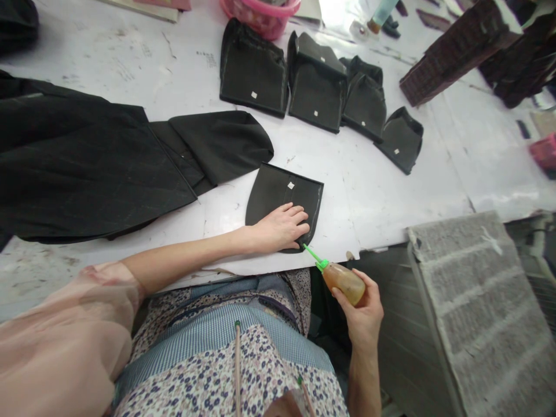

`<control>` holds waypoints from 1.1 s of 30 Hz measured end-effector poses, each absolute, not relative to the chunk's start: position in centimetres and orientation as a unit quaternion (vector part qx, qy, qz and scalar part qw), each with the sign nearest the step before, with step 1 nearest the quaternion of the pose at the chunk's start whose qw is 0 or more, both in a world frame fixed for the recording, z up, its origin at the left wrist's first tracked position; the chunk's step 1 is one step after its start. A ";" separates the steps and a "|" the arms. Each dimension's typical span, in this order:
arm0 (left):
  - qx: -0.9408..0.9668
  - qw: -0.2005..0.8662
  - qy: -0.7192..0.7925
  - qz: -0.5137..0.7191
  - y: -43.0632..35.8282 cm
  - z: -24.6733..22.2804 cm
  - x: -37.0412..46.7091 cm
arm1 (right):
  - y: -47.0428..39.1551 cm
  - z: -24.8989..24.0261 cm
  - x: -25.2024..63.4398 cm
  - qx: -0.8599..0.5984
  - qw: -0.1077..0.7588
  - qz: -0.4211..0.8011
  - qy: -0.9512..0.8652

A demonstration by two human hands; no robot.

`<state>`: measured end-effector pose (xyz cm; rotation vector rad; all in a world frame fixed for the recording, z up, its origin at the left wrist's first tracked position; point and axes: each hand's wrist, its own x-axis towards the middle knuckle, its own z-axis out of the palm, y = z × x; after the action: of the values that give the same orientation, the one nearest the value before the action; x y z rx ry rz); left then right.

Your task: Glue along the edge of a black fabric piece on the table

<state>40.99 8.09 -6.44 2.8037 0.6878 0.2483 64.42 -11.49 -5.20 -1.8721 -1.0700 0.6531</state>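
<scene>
My left hand point(282, 226) lies flat, fingers apart, on a black rounded pocket-shaped piece point(278, 194) near the front edge of the white table point(382, 197). A small white tag sits near the piece's top edge. My right hand point(362, 313) grips a small glue bottle point(343, 279) of amber liquid with a green nozzle. The nozzle tip touches the piece's lower right edge, beside my left fingertips.
Several finished black pieces point(317, 81) with white tags lie in a row farther back. A large black cloth point(87, 168) covers the table's left. A pink basket point(263, 14) stands at the back, dark stacked boxes point(460, 49) at the back right, a grey padded surface point(482, 307) at the right.
</scene>
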 end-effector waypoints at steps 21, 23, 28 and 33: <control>0.960 0.119 0.237 0.088 8.1 -6.5 41.0 | -11.8 -5.2 64.6 -0.751 0.429 0.272 -0.421; 0.960 0.120 0.237 0.086 8.1 -6.6 41.0 | -11.8 -5.2 64.6 -0.752 0.429 0.272 -0.421; 0.961 0.118 0.237 0.085 8.1 -6.5 41.0 | -11.8 -5.2 64.6 -0.754 0.426 0.267 -0.423; 0.961 0.116 0.236 0.089 8.0 -6.5 41.0 | -11.9 -5.2 64.7 -0.757 0.427 0.264 -0.418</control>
<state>41.01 8.04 -6.54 2.8126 0.6920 0.2614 64.75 -11.92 -5.20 -1.8913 -1.0451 0.6597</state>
